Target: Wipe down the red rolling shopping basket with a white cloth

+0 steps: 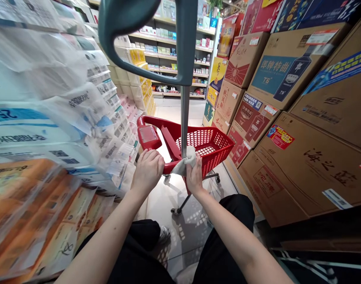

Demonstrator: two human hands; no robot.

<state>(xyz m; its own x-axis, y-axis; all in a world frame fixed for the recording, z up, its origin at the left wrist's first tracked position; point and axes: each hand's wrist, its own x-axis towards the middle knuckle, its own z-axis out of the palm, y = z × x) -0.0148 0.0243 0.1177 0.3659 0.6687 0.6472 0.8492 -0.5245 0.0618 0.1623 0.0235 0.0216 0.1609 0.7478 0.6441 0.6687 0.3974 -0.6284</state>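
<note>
A red plastic shopping basket cart [211, 146] on small wheels stands in a shop aisle in front of me. A grey metal pole [185, 118] rises from its near rim to a dark teal handle [156, 23] close to the camera. My left hand [147, 169] is closed over the basket's near rim. My right hand [194, 175] grips a white cloth [188, 159] and presses it against the pole's base.
Stacked packs of tissue paper [50, 130] wall in the left side. Stacked brown cardboard boxes [301, 157] line the right. Shelves of goods [180, 51] stand at the aisle's far end. A pale tiled floor [192, 232] runs under the cart, between my knees.
</note>
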